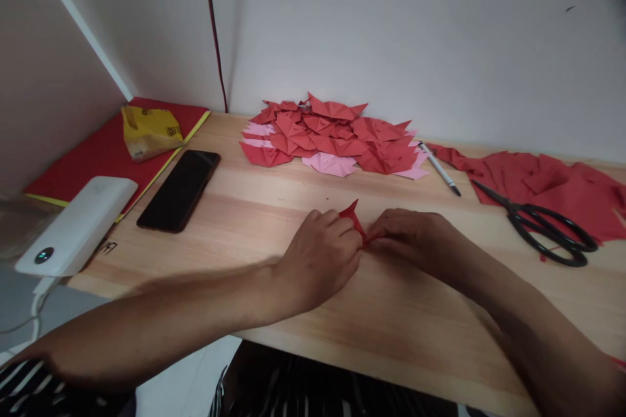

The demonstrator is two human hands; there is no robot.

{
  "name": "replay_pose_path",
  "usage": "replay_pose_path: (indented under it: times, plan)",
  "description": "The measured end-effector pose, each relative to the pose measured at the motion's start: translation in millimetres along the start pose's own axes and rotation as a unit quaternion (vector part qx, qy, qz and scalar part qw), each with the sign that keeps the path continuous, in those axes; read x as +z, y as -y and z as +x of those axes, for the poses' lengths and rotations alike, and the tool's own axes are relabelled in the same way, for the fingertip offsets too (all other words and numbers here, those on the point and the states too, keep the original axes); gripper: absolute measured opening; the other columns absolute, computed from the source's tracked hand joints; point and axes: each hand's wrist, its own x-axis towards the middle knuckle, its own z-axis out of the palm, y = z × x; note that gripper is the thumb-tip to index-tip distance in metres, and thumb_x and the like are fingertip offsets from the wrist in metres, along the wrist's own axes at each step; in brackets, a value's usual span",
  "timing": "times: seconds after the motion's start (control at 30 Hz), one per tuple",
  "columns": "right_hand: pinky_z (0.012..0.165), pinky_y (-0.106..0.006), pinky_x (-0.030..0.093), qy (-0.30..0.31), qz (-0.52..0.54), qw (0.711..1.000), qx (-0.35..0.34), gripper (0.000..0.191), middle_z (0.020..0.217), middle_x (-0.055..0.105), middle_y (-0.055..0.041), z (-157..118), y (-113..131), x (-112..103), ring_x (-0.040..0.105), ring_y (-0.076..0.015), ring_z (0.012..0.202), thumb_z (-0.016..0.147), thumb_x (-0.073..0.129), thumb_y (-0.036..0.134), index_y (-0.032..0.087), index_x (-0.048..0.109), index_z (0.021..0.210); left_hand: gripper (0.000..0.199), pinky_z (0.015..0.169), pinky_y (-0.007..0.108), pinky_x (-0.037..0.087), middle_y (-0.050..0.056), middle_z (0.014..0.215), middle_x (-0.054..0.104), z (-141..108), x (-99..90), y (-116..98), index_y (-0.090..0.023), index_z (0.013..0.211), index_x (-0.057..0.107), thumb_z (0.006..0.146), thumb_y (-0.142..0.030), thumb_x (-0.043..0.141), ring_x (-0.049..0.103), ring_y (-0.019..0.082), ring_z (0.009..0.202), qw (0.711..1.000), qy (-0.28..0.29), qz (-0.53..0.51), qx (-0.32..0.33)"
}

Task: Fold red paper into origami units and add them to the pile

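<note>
A small piece of folded red paper [354, 216] is between my two hands, just above the wooden table. My left hand [325, 260] is closed around its left side, fingers curled, so much of the paper is hidden. With thumb and fingertips, my right hand [405, 234] pinches the paper's right end. One pointed corner sticks up past the left knuckles. Behind the hands, against the wall, lies a pile of folded red and pink paper pieces [337, 137].
Black-handled scissors [552, 228] rest by red paper [552, 176] at right, near a white pen [440, 169]. To the left are a black phone [178, 192], a white power bank [81, 225] with a cable, and a yellow packet [151, 131] on a red folder [88, 156].
</note>
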Motion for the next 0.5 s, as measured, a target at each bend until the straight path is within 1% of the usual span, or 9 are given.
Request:
replay_pose_path:
  times: [0.07,0.2,0.33,0.5]
  plan:
    - [0.064,-0.028,0.044,-0.008,-0.012,1.000,0.018,0.019,0.076,0.065,-0.0017,1,2,1,0.059,-0.0148,0.068,0.087,0.053,0.031,0.021,0.065,0.076,0.019,0.072,0.035,0.038,0.005,0.081,0.061,0,-2.5,0,-0.015,0.079,0.061,0.090,-0.024,0.047,0.048,0.020,0.082,0.999,0.016,-0.029,-0.025]
    - [0.062,-0.028,0.040,-0.034,-0.053,0.997,0.053,0.019,0.072,0.062,-0.0013,3,9,8,0.055,-0.0153,0.066,0.087,0.052,0.031,0.020,0.058,0.073,0.023,0.076,0.036,0.039,0.006,0.082,0.061,0,-3.9,-1,-0.014,0.079,0.061,0.092,-0.025,0.045,0.046,0.020,0.085,0.998,0.017,-0.043,-0.043]
    - [0.060,-0.028,0.035,-0.058,-0.103,0.990,0.073,0.023,0.068,0.058,-0.0009,4,11,17,0.051,-0.0157,0.064,0.088,0.051,0.032,0.020,0.052,0.069,0.023,0.075,0.034,0.040,0.005,0.079,0.061,-1,-2.8,0,-0.013,0.076,0.060,0.091,-0.026,0.048,0.046,0.019,0.083,0.997,0.008,-0.057,-0.048]
    - [0.057,-0.027,0.031,-0.062,-0.130,0.986,0.083,0.026,0.064,0.056,0.0001,4,11,19,0.049,-0.0154,0.062,0.087,0.054,0.032,0.019,0.049,0.065,0.022,0.075,0.034,0.042,0.005,0.080,0.061,1,-1.9,5,-0.013,0.076,0.060,0.090,-0.027,0.050,0.048,0.018,0.081,0.997,-0.002,-0.065,-0.042]
